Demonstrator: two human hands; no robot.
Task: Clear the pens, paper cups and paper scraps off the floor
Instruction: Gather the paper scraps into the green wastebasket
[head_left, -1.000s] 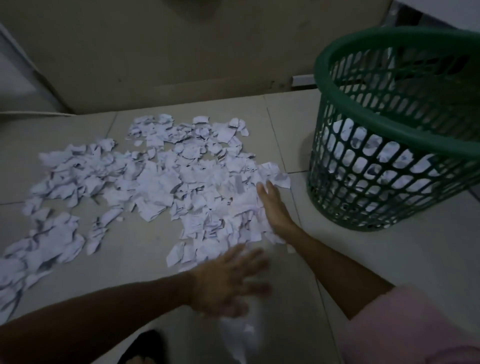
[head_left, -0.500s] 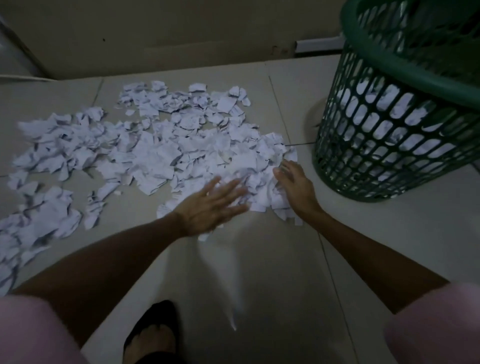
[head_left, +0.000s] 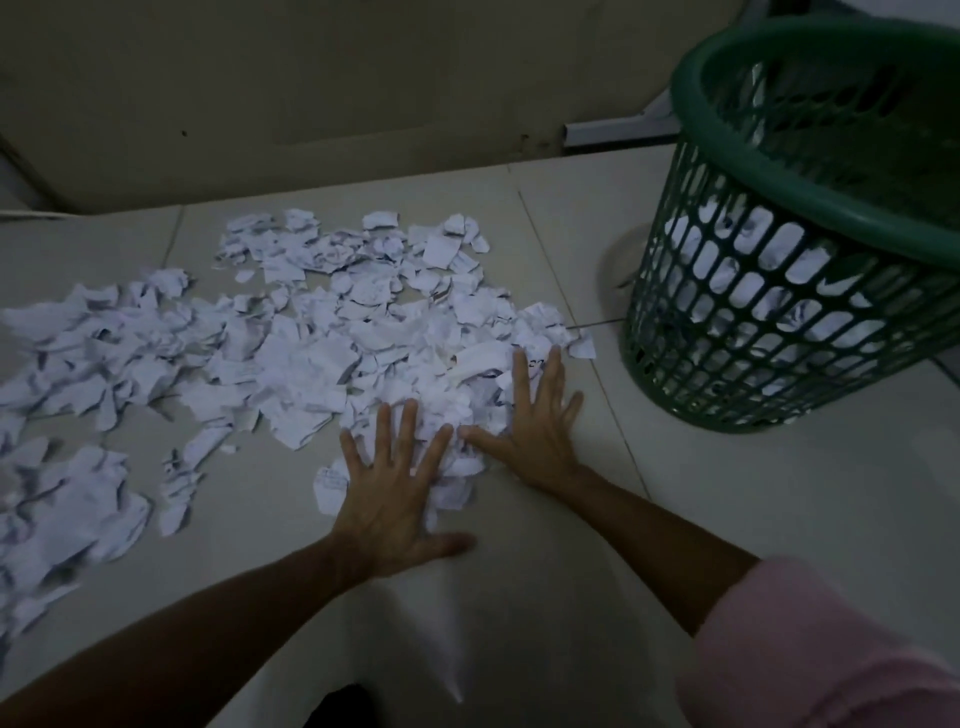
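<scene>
Paper scraps (head_left: 311, 358) on the tiled floor (head_left: 519, 597) look light and loose, so the flat, spread left hand (head_left: 395, 488) and right hand (head_left: 535, 421) should scoop them from both sides.

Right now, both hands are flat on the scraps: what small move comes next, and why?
Probably draw the left hand and right hand together to bunch the paper scraps between them. Both lie open with spread fingers, gripping nothing, and the green basket stands close on the right.
</scene>
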